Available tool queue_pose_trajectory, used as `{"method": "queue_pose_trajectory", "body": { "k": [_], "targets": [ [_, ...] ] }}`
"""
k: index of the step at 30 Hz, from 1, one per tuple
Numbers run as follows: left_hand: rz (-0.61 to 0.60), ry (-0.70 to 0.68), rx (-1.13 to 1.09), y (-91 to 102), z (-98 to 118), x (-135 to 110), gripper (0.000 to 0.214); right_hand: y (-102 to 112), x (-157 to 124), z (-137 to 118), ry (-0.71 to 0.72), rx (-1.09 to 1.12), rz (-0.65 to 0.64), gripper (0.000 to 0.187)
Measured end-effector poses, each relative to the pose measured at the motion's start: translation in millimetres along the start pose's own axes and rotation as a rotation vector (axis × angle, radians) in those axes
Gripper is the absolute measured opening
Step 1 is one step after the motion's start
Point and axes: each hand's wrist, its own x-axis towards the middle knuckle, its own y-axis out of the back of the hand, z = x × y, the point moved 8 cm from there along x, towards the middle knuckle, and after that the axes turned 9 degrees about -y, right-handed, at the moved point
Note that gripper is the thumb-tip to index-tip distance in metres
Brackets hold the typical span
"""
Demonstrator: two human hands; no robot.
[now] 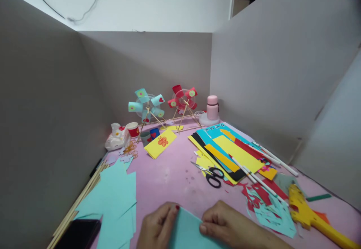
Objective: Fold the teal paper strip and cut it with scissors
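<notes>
Paper (186, 234), pale turquoise, at the bottom centre of the frame, running off its lower edge. Gripped between both hands: left hand (156, 224) closed on the top left corner, with a red nail showing there; right hand (225, 222) pinching the right side of the upper edge between thumb and curled fingers, forearm slanting off to the lower right.

Lower left, spread over the pink table (166, 181), more turquoise sheets (117, 200), with a dark phone (77, 234) (cut off by the frame) just beside, and wooden sticks (63, 220) along the outer side.

Near the centre, black-handled scissors (210, 171), blades towards the upper left, apart from both hands; farther up, a yellow card (155, 149) bearing an orange-red figure. Right of centre, overlapping coloured sheets (241, 151), touched by white sticks (267, 187). Lower right, red and turquoise scraps (273, 211), near a yellow glue gun (301, 207). Upper middle, standing upright, a turquoise wheel model (141, 95) and a red wheel model (177, 90); right of these, a pink bottle (212, 110).
</notes>
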Motion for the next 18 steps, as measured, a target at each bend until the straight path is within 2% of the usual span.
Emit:
{"method": "queue_pose_trajectory", "body": {
  "k": [3, 5, 10, 12, 13, 15, 17, 18],
  "targets": [
    [0.183, 0.062, 0.045, 41.0, -16, 5, 0.032, 7, 2, 9, -0.045, 0.029, -0.044, 0.037],
    [0.255, 0.091, 0.056, 62.0, -26, 6, 0.032, 14, 3, 13, -0.053, 0.058, -0.061, 0.037],
    [0.370, 0.109, -0.012, 86.2, -33, 6, 0.027, 19, 3, 26, -0.122, 0.150, -0.178, 0.040],
    [0.444, 0.138, -0.056, 93.3, -33, 5, 0.026, 27, 2, 31, -0.151, 0.151, -0.175, 0.040],
    [0.479, 0.154, -0.081, 96.4, -33, 4, 0.026, 35, 2, 31, -0.152, 0.148, -0.120, 0.041],
    [0.501, 0.168, -0.128, 98.6, -33, 4, 0.028, 58, 1, 27, -0.115, 0.149, 0.090, 0.043],
    [0.455, 0.156, -0.142, 93.6, -32, 5, 0.031, 77, -4, 18, -0.041, 0.161, 0.321, 0.045],
    [0.421, 0.146, -0.139, 88.7, -30, 6, 0.031, 79, -7, 14, -0.006, 0.180, 0.383, 0.047]
  ]
}}
